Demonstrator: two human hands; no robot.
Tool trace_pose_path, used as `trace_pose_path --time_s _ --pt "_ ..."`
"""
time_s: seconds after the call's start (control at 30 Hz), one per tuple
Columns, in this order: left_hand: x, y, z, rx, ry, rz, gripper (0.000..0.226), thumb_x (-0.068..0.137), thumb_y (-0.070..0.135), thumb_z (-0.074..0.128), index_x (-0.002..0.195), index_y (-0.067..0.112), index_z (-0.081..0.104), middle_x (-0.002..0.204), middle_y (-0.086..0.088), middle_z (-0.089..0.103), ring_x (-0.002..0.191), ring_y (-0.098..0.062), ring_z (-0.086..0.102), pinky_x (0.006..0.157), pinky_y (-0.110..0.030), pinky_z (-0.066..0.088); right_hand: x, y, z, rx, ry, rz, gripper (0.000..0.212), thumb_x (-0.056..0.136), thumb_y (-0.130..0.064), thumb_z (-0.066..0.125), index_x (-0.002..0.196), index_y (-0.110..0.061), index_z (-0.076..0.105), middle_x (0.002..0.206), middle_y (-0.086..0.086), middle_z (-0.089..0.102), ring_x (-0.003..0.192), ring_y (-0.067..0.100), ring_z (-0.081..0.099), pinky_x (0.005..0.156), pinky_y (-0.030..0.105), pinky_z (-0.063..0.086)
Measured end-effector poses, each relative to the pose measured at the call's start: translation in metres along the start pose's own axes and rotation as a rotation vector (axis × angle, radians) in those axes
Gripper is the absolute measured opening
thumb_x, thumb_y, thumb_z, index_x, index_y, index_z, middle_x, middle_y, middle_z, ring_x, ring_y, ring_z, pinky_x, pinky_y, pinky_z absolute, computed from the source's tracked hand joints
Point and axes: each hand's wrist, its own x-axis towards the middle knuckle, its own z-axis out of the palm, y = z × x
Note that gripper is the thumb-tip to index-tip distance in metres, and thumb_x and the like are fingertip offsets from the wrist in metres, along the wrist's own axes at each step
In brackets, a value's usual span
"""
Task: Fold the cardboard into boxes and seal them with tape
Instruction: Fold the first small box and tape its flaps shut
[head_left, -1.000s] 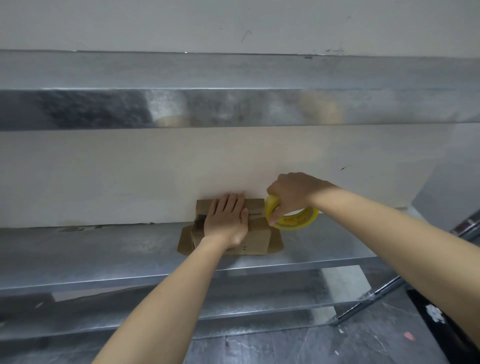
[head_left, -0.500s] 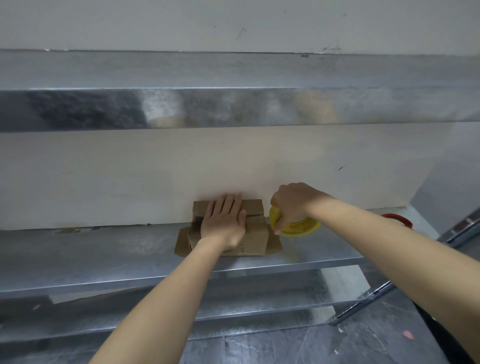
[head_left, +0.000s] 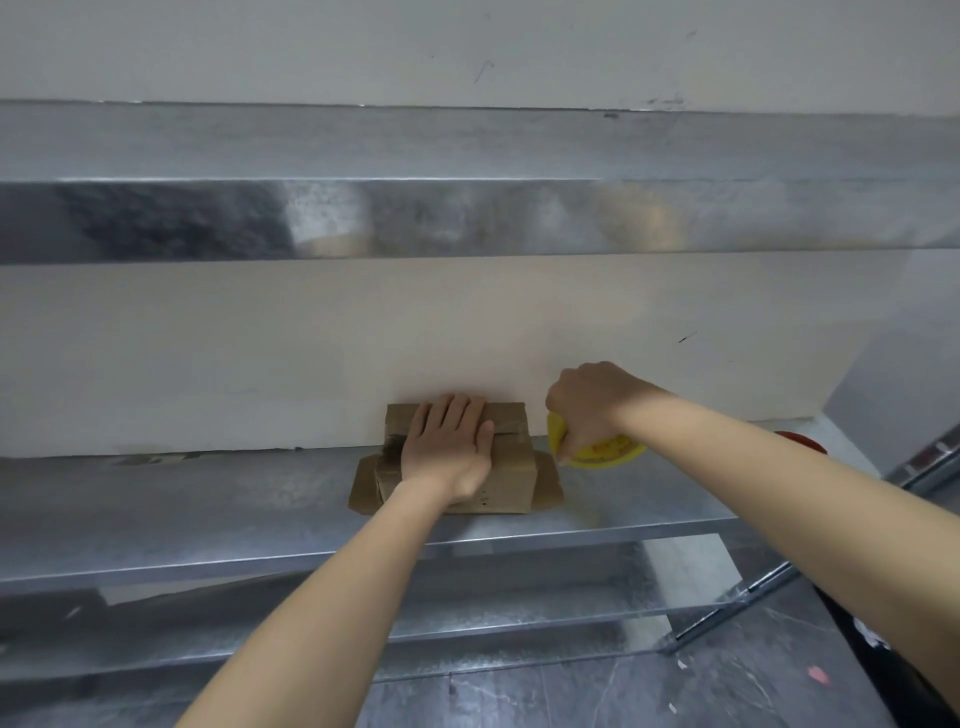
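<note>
Cardboard box (head_left: 511, 483): you have one, on the metal shelf (head_left: 208, 509) and pushed back against the pale wall (head_left: 260, 353) behind it. Its top flaps are folded down, and two side flaps splay onto the shelf, one on its left (head_left: 365, 491) and one on its right (head_left: 549, 480). Your left hand (head_left: 449, 441) lies flat on top of the box, fingers straight and together and pointing at the wall, the thumb out toward the box's right half, pressing the flaps shut. One yellow tape roll (head_left: 608, 451) sits just right of the box, clear of its right flap and low over the shelf. Your right hand (head_left: 587, 405) grips it from above with the fingers curled round the rim. You cannot tell whether a strip runs from the roll to the box. One red object (head_left: 802, 441) shows well to the right of the box, mostly hidden behind your right forearm. Compared with a second ago, the roll has left the box's top right edge, where it was touching, and moved rightward and down. Your left hand has kept its place, and the red object has come into sight.
</note>
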Motion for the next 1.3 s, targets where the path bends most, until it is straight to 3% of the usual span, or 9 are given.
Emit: trace_pose_path --time_s 0.3,0.6,0.7,0.93,1.03,1.17,1.3 --pt "0.000 0.001 -0.002 0.017 -0.045 0.003 0.054 0.105 0.040 0.015 0.155 0.025 0.005 0.163 0.004 0.005 0.149 -0.015 -0.001 0.119 -0.033 -0.004 0.005 -0.004 0.013 0.082 -0.045 0.018 0.069 0.072 -0.059 0.075 0.122 -0.016 0.058 0.123 0.007 0.055 0.109 0.030 0.057 0.074 0.031 0.039" --pt "0.010 0.013 -0.010 -0.082 -0.098 -0.090 0.045 0.102 0.039 0.020 0.142 0.021 0.032 0.151 -0.003 0.031 0.141 -0.026 0.021 0.119 -0.043 0.006 0.009 -0.006 0.019 0.136 -0.064 0.012 0.068 0.070 -0.059 0.076 0.120 -0.015 0.062 0.119 0.007 0.059 0.105 0.029 0.059 0.079 0.033 0.048" --pt "0.009 0.015 -0.004 -0.024 -0.090 -0.103 0.051 0.103 0.046 0.016 0.146 0.022 0.027 0.155 -0.003 0.024 0.145 -0.026 0.013 0.120 -0.045 -0.003 0.009 -0.002 0.022 0.160 -0.058 0.008 0.062 0.069 -0.060 0.077 0.110 -0.016 0.061 0.114 0.005 0.059 0.096 0.026 0.057 0.072 0.031 0.042" --pt "0.014 0.012 -0.003 0.011 -0.194 -0.105 0.059 0.101 0.052 0.010 0.154 0.030 -0.003 0.163 -0.001 -0.005 0.149 -0.020 -0.011 0.118 -0.044 -0.013 0.015 -0.001 0.042 0.269 -0.055 -0.019 0.058 0.074 -0.055 0.075 0.115 -0.018 0.057 0.112 0.004 0.060 0.107 0.027 0.058 0.073 0.030 0.038" --pt "0.013 0.012 -0.002 0.032 -0.201 -0.117 0.059 0.101 0.052 0.008 0.154 0.029 -0.006 0.163 -0.002 -0.006 0.149 -0.020 -0.011 0.119 -0.043 -0.013 0.014 0.002 0.053 0.287 -0.015 -0.021 0.050 0.079 -0.054 0.071 0.108 -0.018 0.055 0.097 0.002 0.054 0.101 0.029 0.059 0.070 0.031 0.038" --pt "0.012 0.013 -0.001 0.022 -0.189 -0.121 0.058 0.102 0.049 0.009 0.154 0.029 -0.005 0.163 -0.001 -0.006 0.149 -0.020 -0.011 0.119 -0.043 -0.013 0.014 0.006 0.062 0.211 0.045 -0.047 0.050 0.084 -0.054 0.065 0.111 -0.015 0.048 0.099 0.008 0.059 0.095 0.031 0.060 0.067 0.032 0.038" --pt "0.014 0.017 -0.005 0.011 -0.191 -0.149 0.054 0.103 0.046 0.013 0.154 0.030 0.004 0.163 -0.002 0.001 0.149 -0.021 -0.007 0.118 -0.046 -0.011 0.014 0.010 0.064 0.205 0.057 -0.083 0.057 0.079 -0.055 0.068 0.114 -0.017 0.044 0.107 0.003 0.058 0.090 0.026 0.056 0.075 0.036 0.043"
